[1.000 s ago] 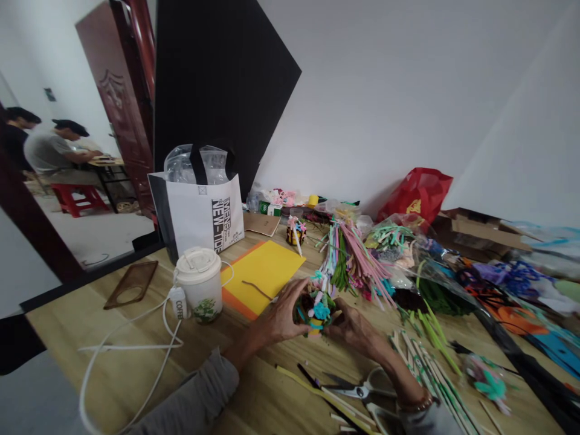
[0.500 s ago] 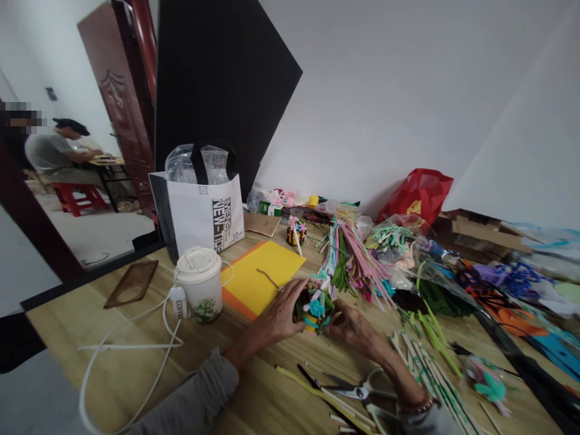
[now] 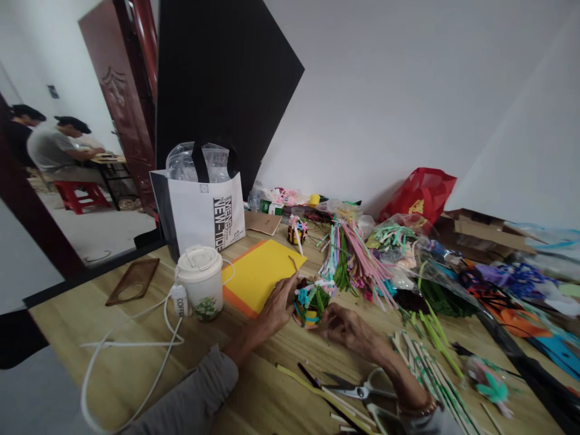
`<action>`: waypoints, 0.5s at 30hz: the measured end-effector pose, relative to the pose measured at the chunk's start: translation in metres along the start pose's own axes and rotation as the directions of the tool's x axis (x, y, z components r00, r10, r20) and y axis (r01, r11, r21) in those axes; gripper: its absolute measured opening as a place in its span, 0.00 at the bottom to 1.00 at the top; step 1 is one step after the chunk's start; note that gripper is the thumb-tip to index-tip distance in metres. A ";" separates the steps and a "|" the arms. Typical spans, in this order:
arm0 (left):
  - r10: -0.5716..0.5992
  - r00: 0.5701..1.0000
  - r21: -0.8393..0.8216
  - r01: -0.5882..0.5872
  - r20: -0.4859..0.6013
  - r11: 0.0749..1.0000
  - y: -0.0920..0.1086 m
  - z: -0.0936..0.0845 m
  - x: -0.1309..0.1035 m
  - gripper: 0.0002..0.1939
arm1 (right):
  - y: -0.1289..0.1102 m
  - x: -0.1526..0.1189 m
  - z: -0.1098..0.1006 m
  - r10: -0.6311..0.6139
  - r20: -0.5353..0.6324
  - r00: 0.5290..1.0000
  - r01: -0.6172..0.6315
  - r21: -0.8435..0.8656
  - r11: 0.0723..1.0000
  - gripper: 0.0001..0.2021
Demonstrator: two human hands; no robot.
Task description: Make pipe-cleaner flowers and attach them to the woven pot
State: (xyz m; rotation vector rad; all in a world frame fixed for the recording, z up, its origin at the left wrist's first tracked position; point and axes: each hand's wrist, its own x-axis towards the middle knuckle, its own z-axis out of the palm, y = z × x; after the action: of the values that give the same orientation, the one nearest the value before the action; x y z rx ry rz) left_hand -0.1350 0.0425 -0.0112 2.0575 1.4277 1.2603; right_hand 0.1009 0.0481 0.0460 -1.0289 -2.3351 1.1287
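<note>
A small round basket of pipe-cleaner flowers point(image 3: 312, 302), with a yellow and dark striped side and blue, green and pale pink tops, sits on the table between my hands. My left hand point(image 3: 277, 308) is closed against its left side, with the fingers reaching behind it. A thin brown pipe cleaner point(image 3: 292, 262) sticks up behind those fingers; its lower end is hidden. My right hand point(image 3: 351, 329) has its fingers curled, fingertips pinched at the basket's right edge. Scissors point(image 3: 360, 391) lie below my right forearm.
A lidded coffee cup point(image 3: 199, 284) with a white cable point(image 3: 136, 344) stands left, near a paper bag point(image 3: 194, 211). Yellow paper point(image 3: 263, 272) lies behind my left hand. Bundled pipe cleaners point(image 3: 357, 260), a similar small pot point(image 3: 297, 232) and paper-wrapped sticks point(image 3: 430, 374) are around.
The flower basket has turned, showing more of its striped side and green top. The brown pipe cleaner has swung from pointing left to pointing up. My left hand has shifted slightly left.
</note>
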 end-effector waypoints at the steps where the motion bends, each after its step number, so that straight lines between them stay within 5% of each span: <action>1: -0.020 1.000 0.005 0.020 -0.015 1.000 -0.002 0.000 0.000 0.40 | -0.003 -0.001 0.001 0.005 0.017 1.000 -0.006 0.016 1.000 0.11; 6: -0.098 0.994 -0.007 0.098 -0.054 0.995 -0.015 0.001 0.001 0.39 | -0.010 -0.005 0.004 -0.007 0.109 0.994 0.000 0.071 0.998 0.17; 15: -0.093 0.995 -0.124 0.096 0.027 0.988 -0.017 -0.001 0.002 0.32 | 0.008 -0.002 0.000 -0.030 0.081 0.996 0.029 0.023 0.999 0.13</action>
State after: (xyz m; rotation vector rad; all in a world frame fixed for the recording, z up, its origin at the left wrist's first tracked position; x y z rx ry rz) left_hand -0.1457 0.0516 -0.0215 1.8930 1.3832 1.2531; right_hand 0.1063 0.0497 0.0401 -0.9542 -2.3873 1.2039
